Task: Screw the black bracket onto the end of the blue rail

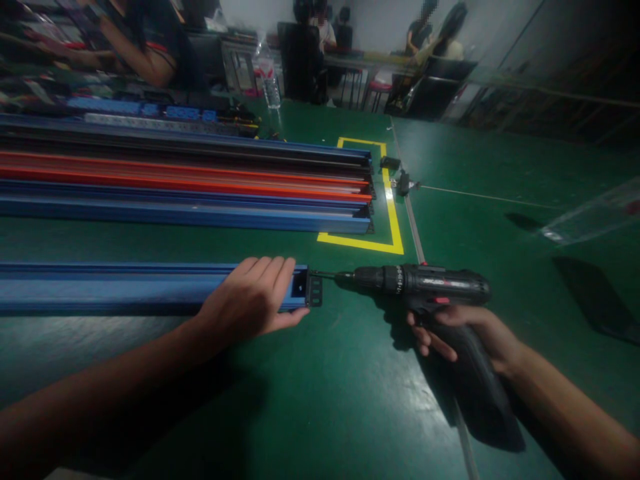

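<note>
My left hand (255, 293) wraps over a long blue metal profile (125, 288) close to its right end, fingers on the far side and thumb along the near side. A black slotted end bracket (316, 291) sits at that end. In my right hand (460, 330) is a black cordless drill (425, 283), gripped by its handle and pointing left. Its long bit (327, 275) reaches the far corner of the bracket; whether it sits in a screw I cannot tell. The profile's left part runs out of view.
Several blue and red profiles (190, 177) lie parallel behind, ending at a yellow tape outline (395, 220). Small black parts (404, 183) lie near it. A water bottle (269, 77) stands farther back, and another clear bottle (595, 213) is at right. People sit in the background.
</note>
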### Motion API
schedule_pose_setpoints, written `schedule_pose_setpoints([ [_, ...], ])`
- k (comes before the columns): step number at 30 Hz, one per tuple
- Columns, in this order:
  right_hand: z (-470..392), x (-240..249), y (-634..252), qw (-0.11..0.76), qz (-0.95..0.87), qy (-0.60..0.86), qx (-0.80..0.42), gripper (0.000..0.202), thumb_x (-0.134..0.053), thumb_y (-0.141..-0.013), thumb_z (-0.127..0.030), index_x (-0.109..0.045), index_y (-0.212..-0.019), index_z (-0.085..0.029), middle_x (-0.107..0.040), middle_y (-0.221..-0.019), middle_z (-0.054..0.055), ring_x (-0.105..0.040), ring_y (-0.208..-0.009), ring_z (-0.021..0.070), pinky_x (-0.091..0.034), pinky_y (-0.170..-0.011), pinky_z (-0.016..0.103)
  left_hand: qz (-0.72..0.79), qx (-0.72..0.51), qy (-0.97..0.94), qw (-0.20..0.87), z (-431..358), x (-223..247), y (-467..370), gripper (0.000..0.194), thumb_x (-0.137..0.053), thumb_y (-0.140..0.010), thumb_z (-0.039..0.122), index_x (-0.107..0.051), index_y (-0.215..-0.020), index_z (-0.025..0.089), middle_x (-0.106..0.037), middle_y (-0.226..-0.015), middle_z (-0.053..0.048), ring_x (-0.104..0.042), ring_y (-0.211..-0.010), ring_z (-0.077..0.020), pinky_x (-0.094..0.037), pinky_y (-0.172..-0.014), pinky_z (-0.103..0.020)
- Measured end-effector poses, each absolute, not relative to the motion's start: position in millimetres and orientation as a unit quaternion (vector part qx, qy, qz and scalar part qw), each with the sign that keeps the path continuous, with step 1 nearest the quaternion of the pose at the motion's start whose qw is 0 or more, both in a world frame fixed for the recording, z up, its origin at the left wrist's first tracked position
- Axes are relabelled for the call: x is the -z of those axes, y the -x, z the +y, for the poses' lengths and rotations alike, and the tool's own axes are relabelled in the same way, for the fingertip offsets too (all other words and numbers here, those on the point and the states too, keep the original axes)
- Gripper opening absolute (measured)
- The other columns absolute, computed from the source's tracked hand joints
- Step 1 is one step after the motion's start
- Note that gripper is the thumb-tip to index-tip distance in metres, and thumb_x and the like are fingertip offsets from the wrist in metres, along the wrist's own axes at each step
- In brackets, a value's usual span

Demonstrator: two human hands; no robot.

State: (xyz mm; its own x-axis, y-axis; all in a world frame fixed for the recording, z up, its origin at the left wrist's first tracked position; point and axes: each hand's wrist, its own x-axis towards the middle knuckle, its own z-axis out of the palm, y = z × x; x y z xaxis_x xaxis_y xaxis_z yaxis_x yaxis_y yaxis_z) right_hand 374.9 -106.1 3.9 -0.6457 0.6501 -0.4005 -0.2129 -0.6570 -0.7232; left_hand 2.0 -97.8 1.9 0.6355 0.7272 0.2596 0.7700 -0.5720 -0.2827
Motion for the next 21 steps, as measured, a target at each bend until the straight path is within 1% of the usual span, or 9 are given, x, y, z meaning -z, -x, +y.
schedule_pose_setpoints([
  [4, -104.4, -2.3, -375.4, 0.256, -0.328, 0.334, -0.846, 0.032, -0.065, -0.082, -0.028, -0.078, -0.103, -0.008, -0.073, -0.061, 0.006, -0.069, -0.059, 0.0154, -0.057, -0.078, 0.028, -0.413, 0.072, 0.885, 0.202, -97.8, -1.1, -0.6, 0.066, -0.048, -0.096, 0.059, -0.063, -0.121, 0.000, -0.068, -0.102, -0.021, -0.063, -0.088, -0.0308, -0.049, -0.074, -0.041],
  [9, -103.8, -2.3, -375.9, 0.254, -0.331, 0.334, -0.845, 0.031, -0.066, -0.082, -0.027, -0.078, -0.102, -0.007, -0.074, -0.064, 0.006, -0.065, -0.054, 0.0129, -0.058, -0.077, 0.028, -0.399, 0.080, 0.888, 0.214, -97.5, -0.4, 1.2, 0.066, -0.048, -0.096, 0.057, -0.064, -0.120, -0.003, -0.069, -0.102, -0.023, -0.065, -0.090, -0.0319, -0.051, -0.074, -0.042],
  [11, -104.2, -3.3, -375.6, 0.253, -0.330, 0.336, -0.845, 0.031, -0.065, -0.082, -0.027, -0.078, -0.103, -0.007, -0.073, -0.063, 0.006, -0.066, -0.056, 0.0136, -0.057, -0.078, 0.028, -0.396, 0.083, 0.888, 0.220, -97.5, 0.3, 1.6, 0.068, -0.049, -0.096, 0.058, -0.063, -0.121, -0.003, -0.070, -0.102, -0.023, -0.065, -0.089, -0.0324, -0.051, -0.073, -0.042],
  [15, -104.7, -4.7, -374.4, 0.250, -0.327, 0.341, -0.845, 0.032, -0.066, -0.081, -0.027, -0.078, -0.103, -0.007, -0.074, -0.067, 0.007, -0.066, -0.057, 0.0133, -0.057, -0.075, 0.026, -0.396, 0.086, 0.887, 0.224, -97.8, 1.5, 1.9, 0.068, -0.049, -0.095, 0.058, -0.064, -0.122, -0.002, -0.070, -0.104, -0.024, -0.065, -0.090, -0.0337, -0.052, -0.071, -0.043],
  [19, -104.7, -3.8, -374.6, 0.251, -0.330, 0.345, -0.842, 0.031, -0.066, -0.081, -0.026, -0.078, -0.102, -0.007, -0.071, -0.060, 0.005, -0.067, -0.058, 0.0157, -0.057, -0.077, 0.030, -0.397, 0.079, 0.886, 0.226, -98.1, 1.6, 1.3, 0.068, -0.051, -0.095, 0.058, -0.063, -0.123, -0.004, -0.069, -0.104, -0.025, -0.065, -0.092, -0.0339, -0.051, -0.073, -0.043],
  [21, -104.7, -3.2, -375.0, 0.253, -0.332, 0.346, -0.840, 0.031, -0.066, -0.081, -0.027, -0.078, -0.102, -0.007, -0.072, -0.061, 0.005, -0.067, -0.058, 0.0156, -0.057, -0.078, 0.030, -0.397, 0.078, 0.886, 0.228, -98.1, 1.0, 0.9, 0.068, -0.050, -0.096, 0.058, -0.062, -0.123, -0.004, -0.069, -0.104, -0.024, -0.065, -0.092, -0.0333, -0.051, -0.074, -0.042],
])
